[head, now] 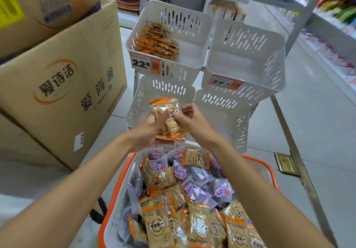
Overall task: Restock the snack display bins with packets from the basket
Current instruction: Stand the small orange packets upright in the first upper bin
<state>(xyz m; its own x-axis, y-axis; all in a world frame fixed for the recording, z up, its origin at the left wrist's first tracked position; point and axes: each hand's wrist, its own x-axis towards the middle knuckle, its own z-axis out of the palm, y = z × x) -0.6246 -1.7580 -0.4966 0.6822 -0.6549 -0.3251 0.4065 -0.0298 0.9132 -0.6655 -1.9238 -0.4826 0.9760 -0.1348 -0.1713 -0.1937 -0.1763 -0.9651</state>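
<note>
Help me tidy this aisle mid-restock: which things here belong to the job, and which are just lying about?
Job: basket, held packets, left hand, right hand, white bins.
Lying about: cardboard boxes, stocked shelves, brass floor plate.

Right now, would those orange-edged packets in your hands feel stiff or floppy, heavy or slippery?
Probably floppy: the orange-edged packets are thin clear film, and those in the basket lie slumped over each other. Likely light: the left hand holds several while the right hand pinches one. Glossy film may slip.
</note>
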